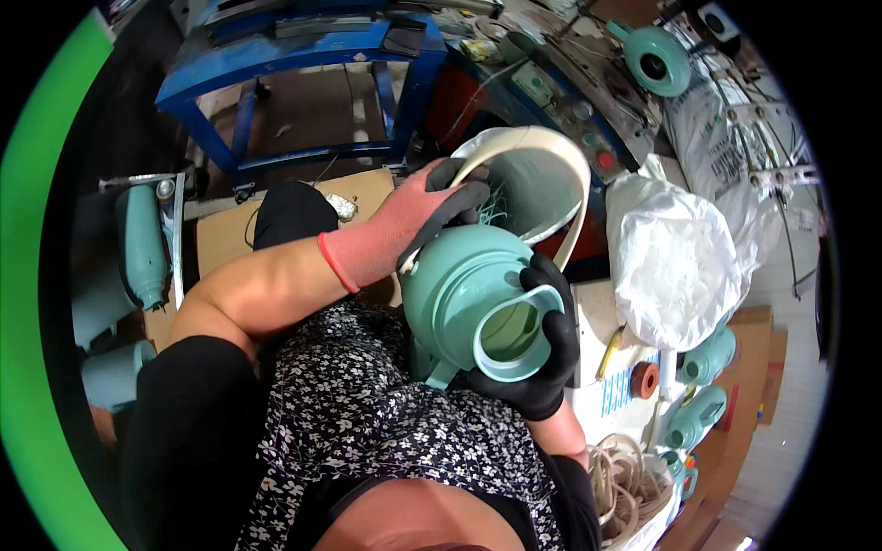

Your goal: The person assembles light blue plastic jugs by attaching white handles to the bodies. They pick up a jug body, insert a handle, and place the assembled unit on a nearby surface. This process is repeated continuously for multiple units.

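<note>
A teal plastic thermos-jug body is tilted in front of my apron, its round open mouth facing me. My right hand, in a black glove, is closed around the body beside its mouth, with fingers on the spout side. My left hand, in a pink glove with dark fingers, pinches a curved cream plastic handle strip above the body. This strip arcs over to the right, in front of a grey-white bin with thin teal trimmings inside. Whether its far end is joined to the body cannot be told.
A blue metal bench stands ahead. To the right are a white plastic bag, several teal jug bodies, a brown tape roll and a bag of cream strips. More teal parts lie at left.
</note>
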### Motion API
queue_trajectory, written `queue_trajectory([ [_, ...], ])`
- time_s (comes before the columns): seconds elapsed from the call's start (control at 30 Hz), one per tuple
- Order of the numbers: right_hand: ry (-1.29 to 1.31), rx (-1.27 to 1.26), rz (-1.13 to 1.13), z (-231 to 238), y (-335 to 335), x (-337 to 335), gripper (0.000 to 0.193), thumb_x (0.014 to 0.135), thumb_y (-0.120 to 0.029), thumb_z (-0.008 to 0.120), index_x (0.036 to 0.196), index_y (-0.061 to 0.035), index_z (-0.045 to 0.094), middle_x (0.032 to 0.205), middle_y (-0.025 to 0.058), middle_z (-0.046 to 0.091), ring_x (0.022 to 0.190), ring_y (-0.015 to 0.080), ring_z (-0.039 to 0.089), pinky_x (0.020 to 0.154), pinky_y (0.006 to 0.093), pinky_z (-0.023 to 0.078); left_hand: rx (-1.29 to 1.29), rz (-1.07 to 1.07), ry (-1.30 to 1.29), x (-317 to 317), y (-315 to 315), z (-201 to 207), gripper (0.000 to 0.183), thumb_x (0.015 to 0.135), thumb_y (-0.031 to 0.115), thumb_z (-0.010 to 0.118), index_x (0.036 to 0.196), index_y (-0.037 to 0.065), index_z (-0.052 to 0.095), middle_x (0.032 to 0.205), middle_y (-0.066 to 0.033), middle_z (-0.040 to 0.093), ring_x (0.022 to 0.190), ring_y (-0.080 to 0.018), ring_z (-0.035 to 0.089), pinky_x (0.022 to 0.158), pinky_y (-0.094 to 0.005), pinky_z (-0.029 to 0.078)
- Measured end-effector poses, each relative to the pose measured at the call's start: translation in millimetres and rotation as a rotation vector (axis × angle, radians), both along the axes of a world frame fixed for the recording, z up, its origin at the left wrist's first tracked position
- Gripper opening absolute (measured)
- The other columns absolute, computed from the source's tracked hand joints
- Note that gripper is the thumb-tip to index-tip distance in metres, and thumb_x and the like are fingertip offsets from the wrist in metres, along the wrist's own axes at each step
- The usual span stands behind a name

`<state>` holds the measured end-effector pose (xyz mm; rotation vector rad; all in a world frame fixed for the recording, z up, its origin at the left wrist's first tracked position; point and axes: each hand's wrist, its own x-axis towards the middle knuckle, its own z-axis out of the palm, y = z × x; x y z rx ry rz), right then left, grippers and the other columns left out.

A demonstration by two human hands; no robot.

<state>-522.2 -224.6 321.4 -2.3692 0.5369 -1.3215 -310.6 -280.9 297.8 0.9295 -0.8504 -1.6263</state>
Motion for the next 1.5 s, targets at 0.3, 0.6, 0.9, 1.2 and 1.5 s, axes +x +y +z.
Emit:
queue_trajectory([
  [0.3, -0.065, -0.103, -0.093, 11.8, -25.1, -32.2, 0.088, 0.06, -0.024, 0.089, 0.133, -0.0061, 0.041, 0.125, 0.0221, 0.052, 0.116, 0.0365, 0.053, 0.094, 0.0422, 0.046, -0.13, -0.043, 0.103, -24.9, -38.4, -12.6, 0.043, 0.097, 0.016, 0.051, 0.136, 0.002, 0.04, 0.129, -0.0146, 0.053, 0.111, -0.0221, 0.055, 0.097, -0.0337, 0.044],
  [0.6, -0.075, 0.211, -0.635, 1.2, 52.0, -182.8, 0.072, 0.076, -0.02, 0.078, 0.136, -0.0098, 0.04, 0.138, 0.0171, 0.038, 0.121, 0.0293, 0.046, 0.099, 0.0418, 0.04, -0.441, -0.263, -0.259, -37.6, -49.2, -40.4, 0.046, 0.101, 0.028, 0.036, 0.135, -0.003, 0.044, 0.132, -0.0137, 0.051, 0.119, -0.0232, 0.051, 0.101, -0.0351, 0.04],
  [0.9, -1.52, 0.168, -0.794, -56.1, 91.5, -374.6, 0.032, 0.098, -0.025, 0.046, 0.119, -0.0026, 0.053, 0.114, 0.0106, 0.057, 0.107, 0.025, 0.054, 0.093, 0.0374, 0.045, -0.569, -0.303, -0.229, -92.8, -36.9, 10.3, 0.049, 0.095, 0.015, 0.051, 0.138, -0.004, 0.038, 0.132, -0.0162, 0.051, 0.122, -0.0264, 0.049, 0.105, -0.0387, 0.036],
  [1.2, 0.076, 0.279, -1.814, -28.0, -44.1, -626.1, 0.047, 0.094, -0.021, 0.056, 0.135, -0.0081, 0.037, 0.132, 0.0139, 0.045, 0.113, 0.0294, 0.051, 0.098, 0.045, 0.041, 0.063, -0.386, -0.411, -68.3, 11.7, -47.2, 0.043, 0.095, 0.008, 0.054, 0.135, -0.002, 0.043, 0.127, -0.0109, 0.056, 0.117, -0.0151, 0.051, 0.098, -0.0265, 0.04],
  [1.5, 0.43, -0.148, -1.681, -15.1, -114.7, -555.5, 0.061, 0.093, -0.024, 0.06, 0.143, -0.0137, 0.026, 0.142, 0.0154, 0.036, 0.118, 0.033, 0.048, 0.103, 0.0522, 0.037, -0.126, 0.76, -0.987, 93.5, 139.4, -61.9, 0.03, 0.092, 0.01, 0.055, 0.12, 0.0, 0.058, 0.118, -0.0111, 0.061, 0.11, -0.0237, 0.058, 0.099, -0.0319, 0.042],
])
